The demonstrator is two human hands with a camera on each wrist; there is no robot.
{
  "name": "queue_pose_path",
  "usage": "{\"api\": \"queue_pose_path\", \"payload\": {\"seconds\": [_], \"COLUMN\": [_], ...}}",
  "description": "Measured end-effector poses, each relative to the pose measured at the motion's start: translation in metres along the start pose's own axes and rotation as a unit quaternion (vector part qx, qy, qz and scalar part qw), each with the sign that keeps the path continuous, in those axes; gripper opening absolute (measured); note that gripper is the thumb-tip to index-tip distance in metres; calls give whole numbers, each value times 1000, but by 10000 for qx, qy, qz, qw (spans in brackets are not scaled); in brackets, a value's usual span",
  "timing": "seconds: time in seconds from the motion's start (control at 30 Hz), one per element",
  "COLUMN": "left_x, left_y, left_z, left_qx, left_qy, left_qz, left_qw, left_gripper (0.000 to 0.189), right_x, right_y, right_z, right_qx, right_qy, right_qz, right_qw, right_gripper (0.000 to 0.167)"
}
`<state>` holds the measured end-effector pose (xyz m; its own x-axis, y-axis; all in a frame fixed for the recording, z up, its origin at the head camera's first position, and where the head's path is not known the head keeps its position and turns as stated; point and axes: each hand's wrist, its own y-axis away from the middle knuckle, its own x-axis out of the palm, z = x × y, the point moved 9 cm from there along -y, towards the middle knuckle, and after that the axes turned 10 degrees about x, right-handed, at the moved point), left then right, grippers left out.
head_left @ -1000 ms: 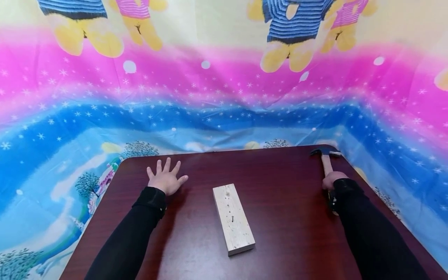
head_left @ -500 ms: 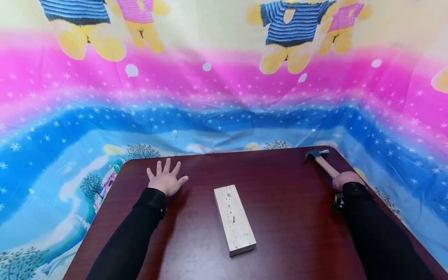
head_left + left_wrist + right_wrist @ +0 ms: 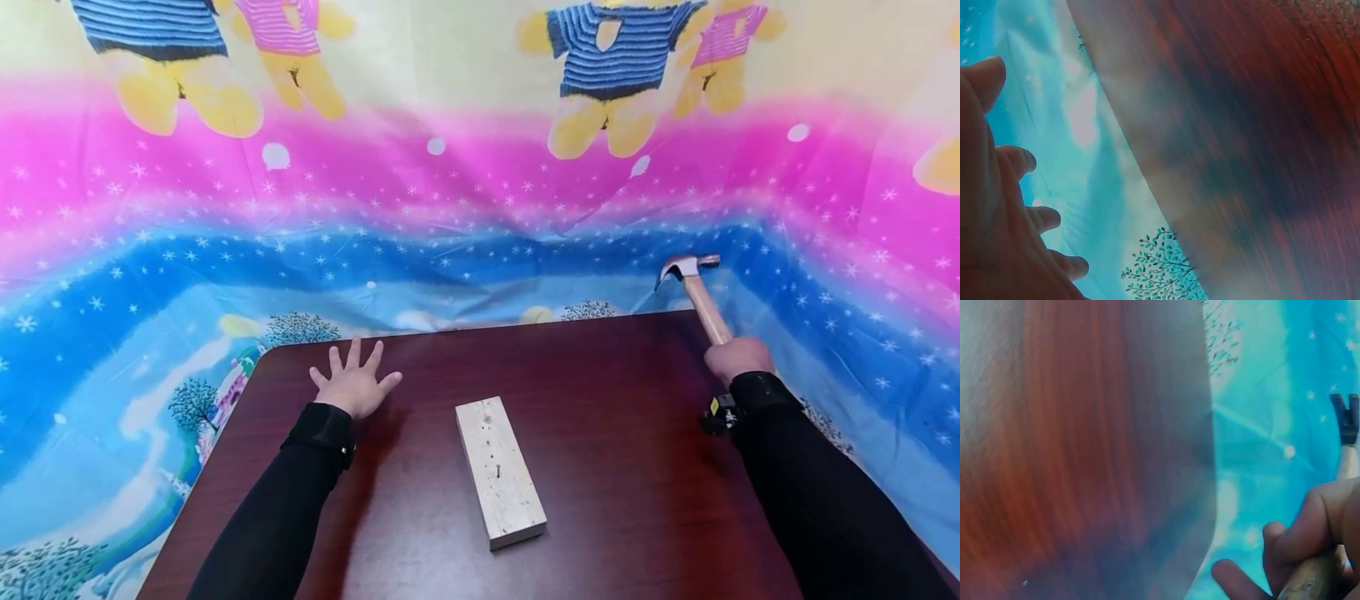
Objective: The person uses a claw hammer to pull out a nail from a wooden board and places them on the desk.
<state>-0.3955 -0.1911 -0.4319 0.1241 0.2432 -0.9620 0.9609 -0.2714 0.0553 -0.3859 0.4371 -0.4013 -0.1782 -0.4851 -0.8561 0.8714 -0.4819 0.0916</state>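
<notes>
My right hand (image 3: 738, 358) grips a claw hammer (image 3: 707, 308) by its wooden handle, held up over the far right corner of the table. Its claw points left and its head stands above the table's back edge in the head view. The right wrist view shows fingers curled round the handle, with the dark claw (image 3: 1347, 419) beyond. At the far left my left hand (image 3: 354, 390) is spread with straight fingers and holds nothing; whether it touches the table is unclear. Between the hands a pale wooden block (image 3: 501, 471) lies on the table, a nail (image 3: 498, 472) sticking up from it.
The dark red-brown table (image 3: 600, 417) has rounded far corners. Behind and beside it hangs a printed cloth (image 3: 450, 192) with bears, snowflakes and trees. Small dark holes or marks run along the block's top beyond the nail.
My right hand has lifted the hammer from the tabletop at the far right corner, after its head swung from right to left. The left hand and the block have stayed put.
</notes>
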Motion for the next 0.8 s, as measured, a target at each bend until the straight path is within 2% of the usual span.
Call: {"api": "queue_pose_path", "payload": {"seconds": [0.1,0.3,0.53,0.8], "left_x": [-4,-10,-22,-41], "left_y": [-2,-3,-8,-12], "left_z": [1,-4,-18,-42], "left_qx": [-2,224,642,1072], "left_qy": [132,801,1302,1436], "left_qz": [-70,-96,-383,-806], "left_qw": [9999,9965,9887,9805], "left_gripper": [83,86,87,85], "right_x": [-9,-17,-21,-22], "right_y": [3,9,27,58], "right_z": [13,37,73,127], "right_qx": [-139,-315,-292,-828], "right_qy": [-156,-438,-1238,-1809], "right_qz": [-443,-935,-1132,-1113], "right_qw": [9988,9942,9854,9737], "right_gripper": [25,23,45,34]}}
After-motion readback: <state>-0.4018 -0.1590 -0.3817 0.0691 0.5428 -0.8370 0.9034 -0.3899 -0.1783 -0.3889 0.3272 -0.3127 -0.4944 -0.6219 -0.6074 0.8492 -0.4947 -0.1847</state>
